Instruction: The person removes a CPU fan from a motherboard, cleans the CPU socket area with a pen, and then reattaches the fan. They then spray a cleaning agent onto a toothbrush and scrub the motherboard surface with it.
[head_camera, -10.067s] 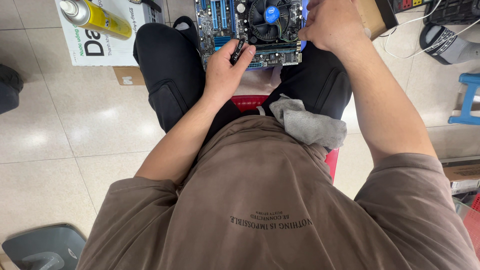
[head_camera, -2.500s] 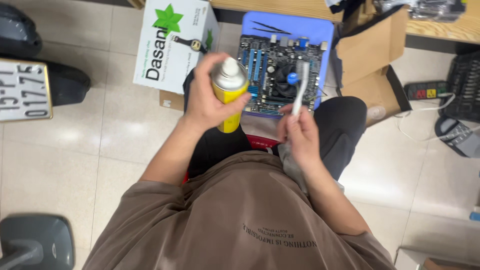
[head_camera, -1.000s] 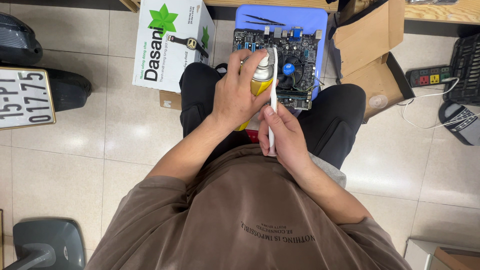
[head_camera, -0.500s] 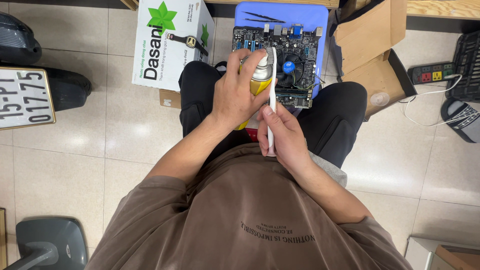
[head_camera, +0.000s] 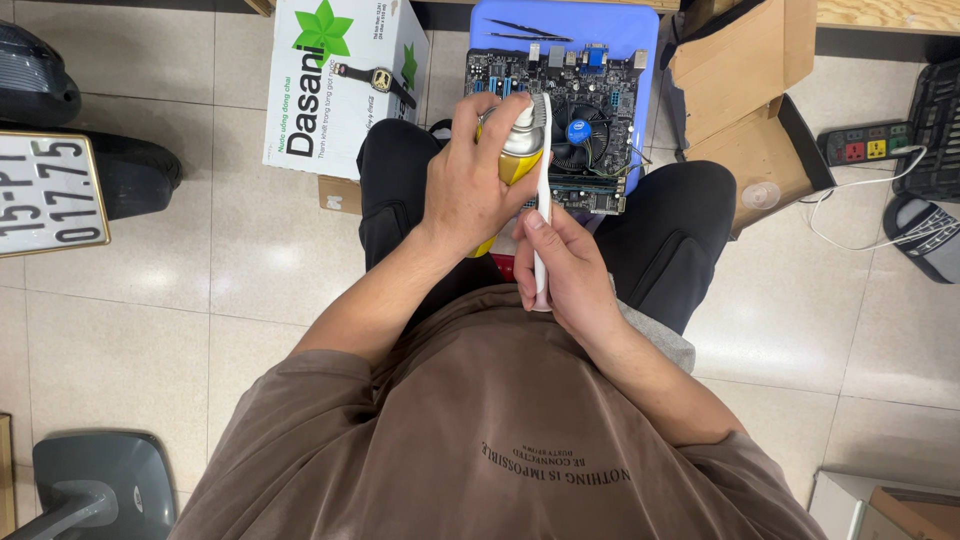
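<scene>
My left hand (head_camera: 470, 190) grips a yellow spray can with a silver top (head_camera: 516, 148), held upright above my lap. My right hand (head_camera: 562, 268) holds a white toothbrush (head_camera: 541, 200) by its handle, bristle end up against the can's nozzle. Just beyond both hands a computer motherboard with a black round cooler fan (head_camera: 575, 135) lies on a blue plastic stool (head_camera: 630, 35).
A white cardboard box with a wristwatch on top (head_camera: 340, 75) stands left of the stool. An open brown carton (head_camera: 755, 120) sits to the right, a power strip (head_camera: 865, 145) and cables beyond it. A number plate (head_camera: 45, 195) lies at the far left on the tiled floor.
Ten seconds ago both hands worked at the motherboard. Since then the left hand picked up the can, the right hand the toothbrush, and they came together; little has moved in the last second.
</scene>
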